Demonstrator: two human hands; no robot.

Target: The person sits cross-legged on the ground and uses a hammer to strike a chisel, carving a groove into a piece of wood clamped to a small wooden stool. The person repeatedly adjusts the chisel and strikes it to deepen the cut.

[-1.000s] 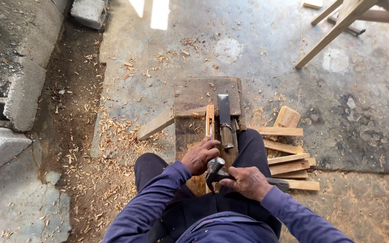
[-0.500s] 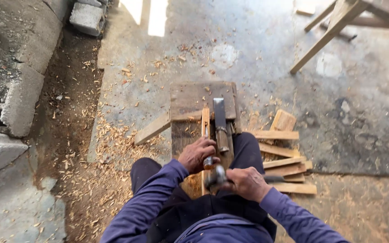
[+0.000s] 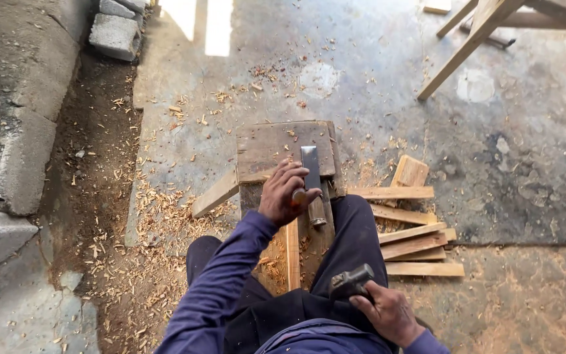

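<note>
While the left hand (image 3: 287, 191) sits at the middle of the frame with its fingers curled round the handle of a chisel (image 3: 312, 183), the blade lies flat along the top of a dark wooden block (image 3: 263, 147). A thin wooden strip (image 3: 292, 252) runs down the block from just under that hand toward the person's lap. Lower right of centre, the right hand (image 3: 388, 314) has its fingers wrapped tight on the handle of a hammer (image 3: 350, 280), whose head points up-left and hangs clear of the chisel, with open air between them.

Room is tight at the sides: the person's dark trouser legs flank the block closely. A plank (image 3: 214, 195) juts from the block's left edge toward the left. Just right of the right leg a stack of cut wooden slats (image 3: 409, 231) crowds the floor. Wood shavings (image 3: 158, 216) litter the ground to the left of the block. Concrete blocks (image 3: 18, 164) line the left edge of the frame, well apart from the hands. At upper right, the slanted wooden legs of a table (image 3: 466, 46) stand on the concrete floor (image 3: 525, 164), with bare floor between them and the block
</note>
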